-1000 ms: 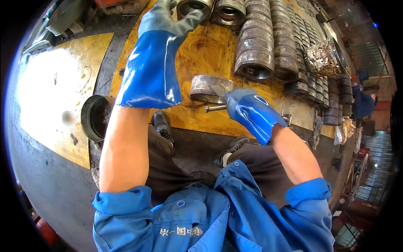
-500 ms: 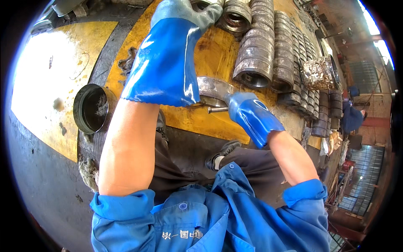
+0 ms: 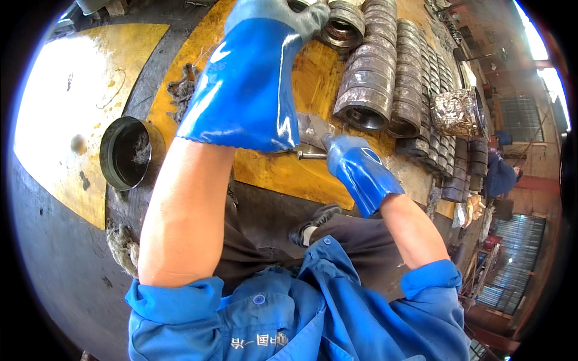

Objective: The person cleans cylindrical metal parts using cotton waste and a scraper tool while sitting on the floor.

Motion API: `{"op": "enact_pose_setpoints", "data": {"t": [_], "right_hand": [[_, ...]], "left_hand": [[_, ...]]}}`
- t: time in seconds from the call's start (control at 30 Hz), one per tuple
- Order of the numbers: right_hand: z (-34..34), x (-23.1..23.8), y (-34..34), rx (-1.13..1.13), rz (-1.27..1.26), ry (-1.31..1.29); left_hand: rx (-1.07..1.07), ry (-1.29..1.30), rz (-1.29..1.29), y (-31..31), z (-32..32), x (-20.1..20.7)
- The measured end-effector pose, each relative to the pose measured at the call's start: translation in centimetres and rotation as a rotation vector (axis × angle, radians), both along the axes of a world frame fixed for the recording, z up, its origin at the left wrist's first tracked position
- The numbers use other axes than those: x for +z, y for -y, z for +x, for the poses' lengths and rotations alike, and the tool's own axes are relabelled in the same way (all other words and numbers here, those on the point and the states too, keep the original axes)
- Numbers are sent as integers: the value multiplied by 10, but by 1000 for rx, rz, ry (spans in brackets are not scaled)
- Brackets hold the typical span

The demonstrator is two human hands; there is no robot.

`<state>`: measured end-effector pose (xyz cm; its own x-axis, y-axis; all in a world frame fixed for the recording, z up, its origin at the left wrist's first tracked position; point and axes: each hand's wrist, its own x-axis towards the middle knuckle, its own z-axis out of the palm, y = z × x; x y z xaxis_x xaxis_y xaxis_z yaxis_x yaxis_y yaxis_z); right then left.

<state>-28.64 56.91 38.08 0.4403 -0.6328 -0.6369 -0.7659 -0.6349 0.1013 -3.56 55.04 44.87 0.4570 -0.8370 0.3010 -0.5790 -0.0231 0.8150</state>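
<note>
Both hands wear long blue rubber gloves with grey palms. My left hand (image 3: 265,13) reaches to the top edge of the head view, its thumb stretched right beside metal rings. Its other fingers are cut off by the edge, so their grip does not show. Lower and to the right, my right hand (image 3: 344,150) is closed around a short metal rod (image 3: 310,154) with a flared, bolt-like end pointing left. Just behind the rod lies a curved grey metal piece (image 3: 314,129), partly covered by the left glove's cuff.
Rows of stacked metal rings (image 3: 366,87) fill the far right of the yellow board (image 3: 277,180). A single ring (image 3: 342,29) stands beyond the left thumb. Left are a round black pan (image 3: 123,153) and dirty rags (image 3: 180,90). A foil-wrapped can (image 3: 454,113) sits right; a person (image 3: 503,175) is beyond.
My left hand has shifted slightly right, and its cuff covers more of the curved metal piece. My right hand keeps its grip on the rod, nearly in place.
</note>
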Motion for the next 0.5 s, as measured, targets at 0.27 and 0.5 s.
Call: {"op": "enact_pose_setpoints", "data": {"t": [0.27,0.5], "right_hand": [[-1,8,-10,96,-94,264],[-3,-1,-3,120,-58,187]], "left_hand": [[-61,-48,18,12,-7,2],[16,-70,46,3,-10,11]]}}
